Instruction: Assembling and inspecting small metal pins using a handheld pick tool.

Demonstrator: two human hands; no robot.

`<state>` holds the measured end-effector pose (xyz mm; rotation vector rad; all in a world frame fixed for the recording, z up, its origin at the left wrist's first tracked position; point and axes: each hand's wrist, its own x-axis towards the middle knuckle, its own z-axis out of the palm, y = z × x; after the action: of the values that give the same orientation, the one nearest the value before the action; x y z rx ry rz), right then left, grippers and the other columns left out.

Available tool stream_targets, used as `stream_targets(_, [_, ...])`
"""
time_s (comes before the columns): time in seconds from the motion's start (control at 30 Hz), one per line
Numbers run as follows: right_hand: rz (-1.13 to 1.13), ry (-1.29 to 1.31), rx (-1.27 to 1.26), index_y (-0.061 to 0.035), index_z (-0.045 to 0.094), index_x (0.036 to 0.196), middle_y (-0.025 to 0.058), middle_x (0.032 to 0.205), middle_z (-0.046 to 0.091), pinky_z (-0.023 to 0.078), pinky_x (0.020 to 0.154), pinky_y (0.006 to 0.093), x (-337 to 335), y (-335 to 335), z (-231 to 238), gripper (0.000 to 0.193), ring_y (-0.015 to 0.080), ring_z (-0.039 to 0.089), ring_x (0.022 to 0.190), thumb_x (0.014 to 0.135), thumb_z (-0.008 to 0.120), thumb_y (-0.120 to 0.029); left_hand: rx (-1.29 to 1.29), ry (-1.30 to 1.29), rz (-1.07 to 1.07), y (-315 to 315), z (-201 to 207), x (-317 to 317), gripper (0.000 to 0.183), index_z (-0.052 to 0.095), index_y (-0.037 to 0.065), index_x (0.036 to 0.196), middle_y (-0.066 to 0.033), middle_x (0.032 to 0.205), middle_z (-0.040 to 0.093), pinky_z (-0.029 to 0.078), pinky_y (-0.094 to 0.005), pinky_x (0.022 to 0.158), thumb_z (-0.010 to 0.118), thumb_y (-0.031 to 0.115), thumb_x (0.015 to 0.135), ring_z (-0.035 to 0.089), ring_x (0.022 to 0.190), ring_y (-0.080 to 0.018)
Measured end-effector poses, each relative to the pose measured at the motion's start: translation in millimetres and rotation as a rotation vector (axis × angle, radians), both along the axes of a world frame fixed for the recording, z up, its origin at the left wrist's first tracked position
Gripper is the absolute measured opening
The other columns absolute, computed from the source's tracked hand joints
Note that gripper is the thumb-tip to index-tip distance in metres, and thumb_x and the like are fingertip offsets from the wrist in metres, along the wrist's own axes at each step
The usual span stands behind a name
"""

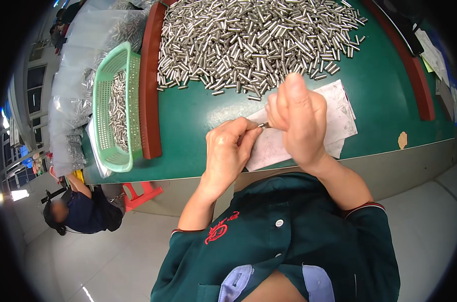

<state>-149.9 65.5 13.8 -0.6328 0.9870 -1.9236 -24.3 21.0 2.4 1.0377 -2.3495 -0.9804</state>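
Observation:
Between thumb and fingertips, my left hand [225, 147] pinches a small shiny metal pin [261, 125]. The pin points toward my right hand [300, 115], which is closed in a fist with its thumb raised. A short dark tip shows where the pin meets the right fingers; what that hand grips is hidden behind them. Beneath both hands lie smudged white paper sheets [337, 115]. Beyond them a large heap of short metal pins [248, 43] spreads over the green tabletop [188, 111].
Left of the heap runs a dark red wooden rail [151, 100], with a green plastic basket [133, 100] of pins beside it. Clear bags [69, 108] of pins stand farther left. Another red rail [424, 95] borders the right side. A person [90, 209] works at the left.

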Motion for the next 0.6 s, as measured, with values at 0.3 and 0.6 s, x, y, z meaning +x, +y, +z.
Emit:
stream_targets(0.3, [-0.002,-0.124,-0.035,-0.0111,0.026,0.052,-0.0029,0.042,0.022,0.016,0.035,0.0227,-5.5,0.8,-3.1,0.043,0.0062,0.016,0.036,0.093,0.028,-0.026,1.188,0.644,0.038,-17.8,-1.8,17.8,0.011,0.049,0.0,0.091,-0.0047,0.072,0.049,0.027,-0.0168,0.045,0.049,0.008,0.084,0.03,0.051,-0.0034])
stream_targets(0.6, [0.001,-0.139,-0.023,-0.0112,0.025,0.052,-0.0028,0.042,0.021,0.016,0.035,0.0226,-6.7,0.0,-4.7,0.044,0.0064,0.014,0.036,0.093,0.027,-0.025,1.297,0.686,0.103,-21.7,0.0,15.9,0.021,0.049,-0.005,0.101,-0.0106,0.072,0.052,0.026,-0.0147,0.04,0.046,0.01,0.086,0.031,0.05,-0.0037])
